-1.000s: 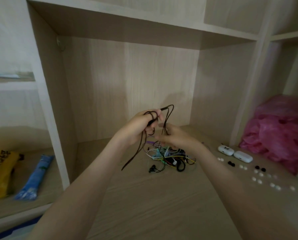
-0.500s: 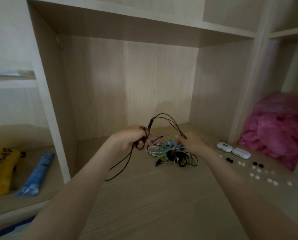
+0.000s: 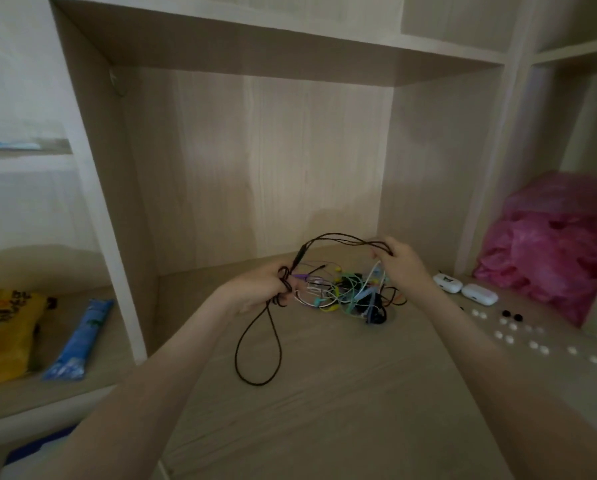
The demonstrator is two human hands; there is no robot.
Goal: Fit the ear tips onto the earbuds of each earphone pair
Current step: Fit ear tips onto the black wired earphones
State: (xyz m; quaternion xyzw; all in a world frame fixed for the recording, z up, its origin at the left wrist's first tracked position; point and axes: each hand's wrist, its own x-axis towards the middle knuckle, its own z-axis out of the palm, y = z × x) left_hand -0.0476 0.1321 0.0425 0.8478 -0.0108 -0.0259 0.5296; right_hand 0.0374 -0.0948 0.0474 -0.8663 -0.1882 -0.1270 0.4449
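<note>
left grip [image 3: 259,289] pinching thin braided black cord [image 3: 299,259] | right grip [image 3: 399,261] pinching its looped strands

Head-worn camera, looking forward-down, close over desk [image 3: 325,410]

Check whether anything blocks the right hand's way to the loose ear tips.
Nothing visible does. The ear tips lie in the open on the shelf, right of the right hand; two white cases lie farther back, just off that line. Yet that hand and the left hand both grip the black cord.
</note>
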